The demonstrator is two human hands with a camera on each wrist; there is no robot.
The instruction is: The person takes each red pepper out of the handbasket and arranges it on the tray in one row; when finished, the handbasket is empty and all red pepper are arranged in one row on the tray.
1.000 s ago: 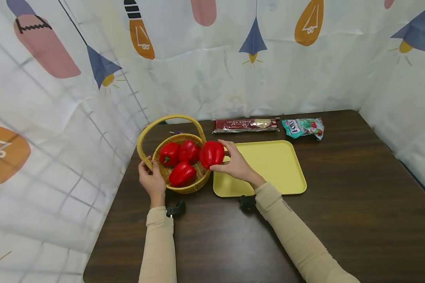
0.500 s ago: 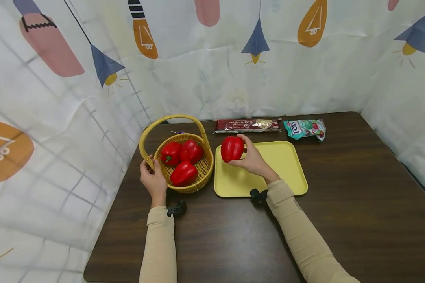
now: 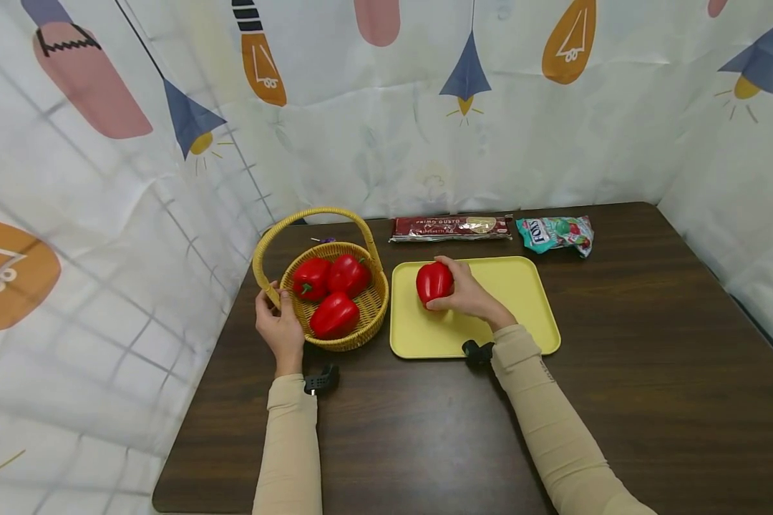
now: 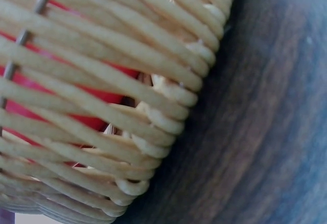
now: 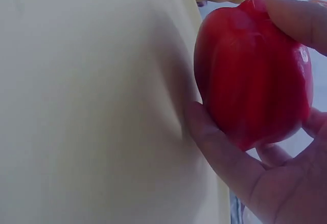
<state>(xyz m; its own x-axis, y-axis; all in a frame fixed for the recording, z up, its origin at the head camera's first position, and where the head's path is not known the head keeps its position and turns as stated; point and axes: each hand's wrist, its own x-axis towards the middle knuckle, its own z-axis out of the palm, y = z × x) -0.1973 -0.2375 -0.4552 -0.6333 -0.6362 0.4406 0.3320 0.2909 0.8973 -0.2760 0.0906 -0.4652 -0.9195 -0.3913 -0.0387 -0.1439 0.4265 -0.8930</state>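
In the head view, my right hand (image 3: 469, 295) grips a red bell pepper (image 3: 434, 282) between thumb and fingers, over the left part of a yellow tray (image 3: 489, 336). The right wrist view shows this bell pepper (image 5: 253, 75) close to the tray surface (image 5: 92, 101); whether it touches is unclear. My left hand (image 3: 280, 330) pinches the base of the handle of a yellow wicker basket (image 3: 378, 315). Several red bell peppers (image 3: 335, 315) lie inside the basket. The left wrist view shows only the woven basket wall (image 4: 102, 75), with red showing through the gaps.
Behind the tray lie a dark red spaghetti packet (image 3: 451, 228) and a teal Fox's bag (image 3: 555, 234). A small purple item (image 3: 324, 240) is behind the basket. Patterned curtains (image 3: 373, 143) border the dark wooden table (image 3: 386, 443) at the back and sides.
My right hand has carried the bell pepper rightward from beside the basket rim to over the tray, then lowered it. The left hand stays at the basket handle.
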